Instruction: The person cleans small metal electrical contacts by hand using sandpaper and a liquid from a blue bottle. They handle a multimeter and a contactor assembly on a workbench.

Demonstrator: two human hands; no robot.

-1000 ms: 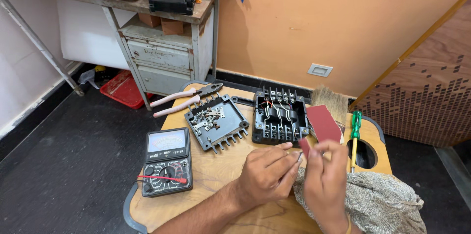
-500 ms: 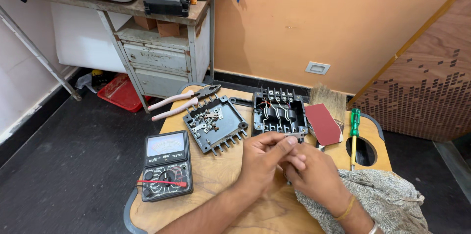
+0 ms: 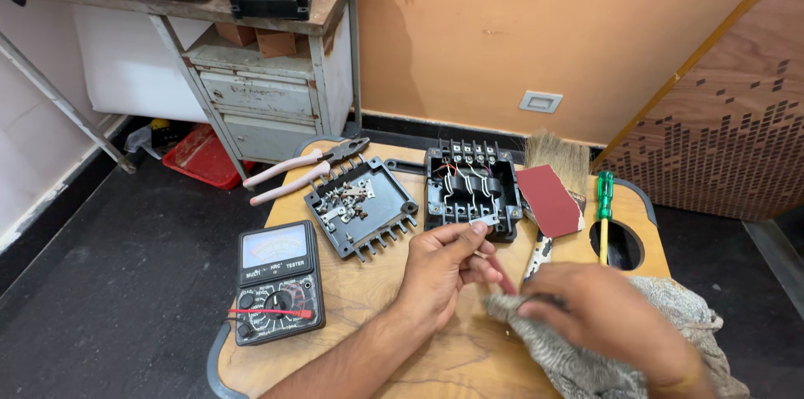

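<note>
Near the lower middle of the frame, the left hand (image 3: 442, 269) pinches a small metal contact strip (image 3: 483, 221) between thumb and fingertips, holding it just in front of the open black terminal box (image 3: 469, 190). The right hand (image 3: 607, 315), at the lower right, is closed loosely on a mottled grey cloth (image 3: 586, 357) that spills over the tabletop (image 3: 402, 349) edge; its motion blur hides how firmly it grips.

As for progress, the work looks to be in the middle. The box stands open with its wires and terminals exposed. Its black lid (image 3: 362, 205) lies upturned to the left, serving as a tray for a heap of loose screws and metal bits (image 3: 343, 198), so dismantling seems largely done. One strip is being handled with the cloth close by, which suggests cleaning is under way piece by piece. Many parts in the lid appear untouched, and nothing suggests reassembly has begun.

Around these lie a pair of pink-handled pliers (image 3: 301, 175) at the upper left of the tabletop, an analog multimeter (image 3: 276, 280) at the lower left, a sheet of red sandpaper (image 3: 548, 200), a bristle brush (image 3: 557, 160) behind it, and a green screwdriver (image 3: 603, 211) at the right.
</note>
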